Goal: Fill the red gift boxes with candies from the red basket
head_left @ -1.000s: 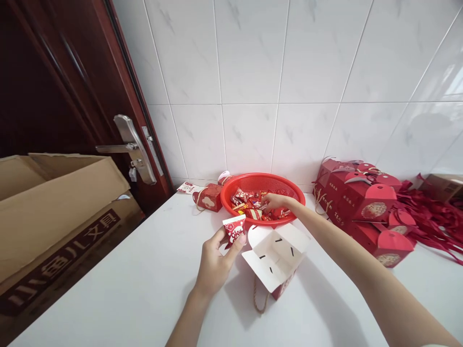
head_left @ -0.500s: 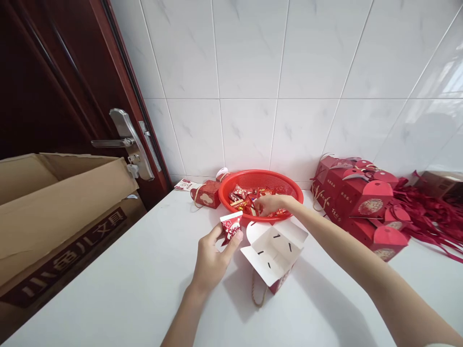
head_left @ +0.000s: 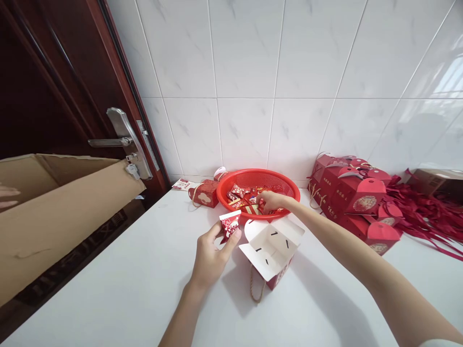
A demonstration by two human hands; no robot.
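Between thumb and fingers, my left hand (head_left: 213, 253) pinches a small red-and-white candy packet (head_left: 230, 225) above the table. My right hand (head_left: 269, 200) reaches into a red plastic basket (head_left: 289, 184), its fingers curled down among wrapped candies (head_left: 237, 191). What those fingertips grip is hidden; a striped wrapper (head_left: 252, 209) lies beside them. In front of the basket stands an open red gift box (head_left: 280, 274) with a white inside, its flaps spread. No candy shows inside it. A rope handle (head_left: 257, 289) hangs at its left side.
Closed red gift boxes (head_left: 356, 195) are stacked at right, beside red ribbons (head_left: 419, 207). A small red box (head_left: 206, 193) and a printed card (head_left: 184, 184) lie left of the basket. Far left, another person's hand (head_left: 7, 195) shows at a cardboard carton (head_left: 72, 197) near the door (head_left: 54, 72).
My right hand has shifted slightly among the candies, and the striped wrapper shows more. Another person's hand has appeared at the carton, which has moved. My left hand keeps its packet.
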